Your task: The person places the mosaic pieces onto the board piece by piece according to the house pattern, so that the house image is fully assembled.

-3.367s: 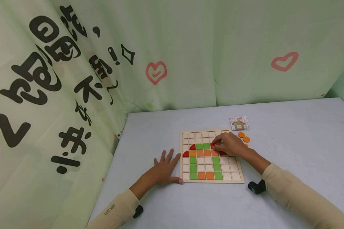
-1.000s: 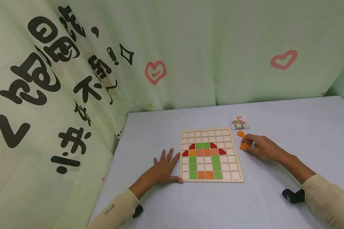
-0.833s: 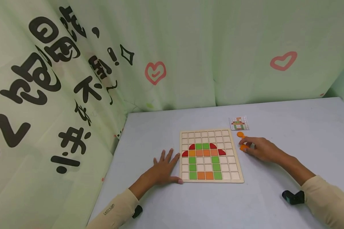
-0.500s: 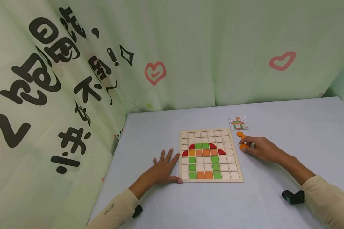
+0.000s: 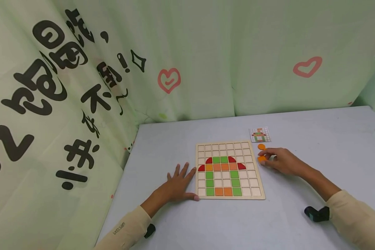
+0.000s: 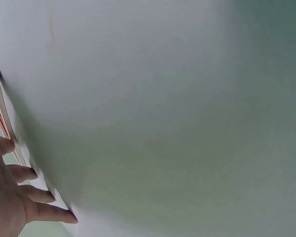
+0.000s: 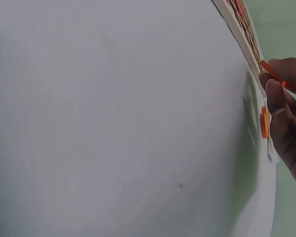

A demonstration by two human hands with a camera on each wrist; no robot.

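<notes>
My left hand lies with fingers spread on the table, its thumb and index fingertips at the left edge of a wooden grid board. Green, orange and red pieces in the board form an arched shape, with a red quarter-round piece at its right end. Just off the board's right edge, my right hand pinches a flat orange piece between thumb and fingers. The right wrist view shows that orange piece raised off the table; whether more than one is held, I cannot tell. Beyond the fingers lies an orange disc.
A small picture card with a gridded coloured pattern lies behind the orange disc. The white-covered table meets a pale green curtain at the back and left.
My right hand left the red pieces on the board for the orange pieces at its right. It has since shifted slightly left with an orange piece. My left hand stays put.
</notes>
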